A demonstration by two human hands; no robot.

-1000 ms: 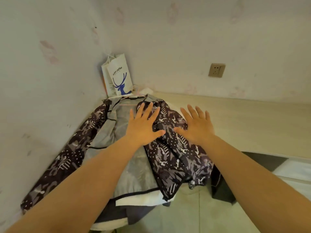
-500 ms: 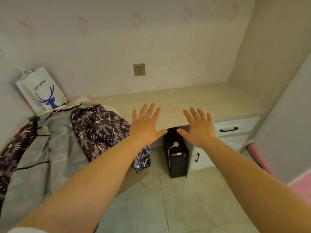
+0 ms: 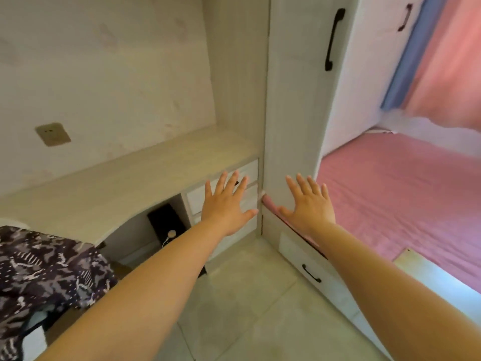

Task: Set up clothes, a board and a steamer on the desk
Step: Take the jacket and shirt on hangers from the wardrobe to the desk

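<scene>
Both hands, left hand point(image 3: 226, 209) and right hand point(image 3: 308, 207), spread flat and holding nothing, with the clothes point(image 3: 49, 269) already lying on the counter point(image 3: 125, 183) far left of them: best now to search the wardrobe point(image 3: 294, 100) ahead for board and steamer, neither in sight.

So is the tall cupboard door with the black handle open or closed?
Closed. The cupboard door sits flush with its frame, with no gap showing beside the black handle.
</scene>
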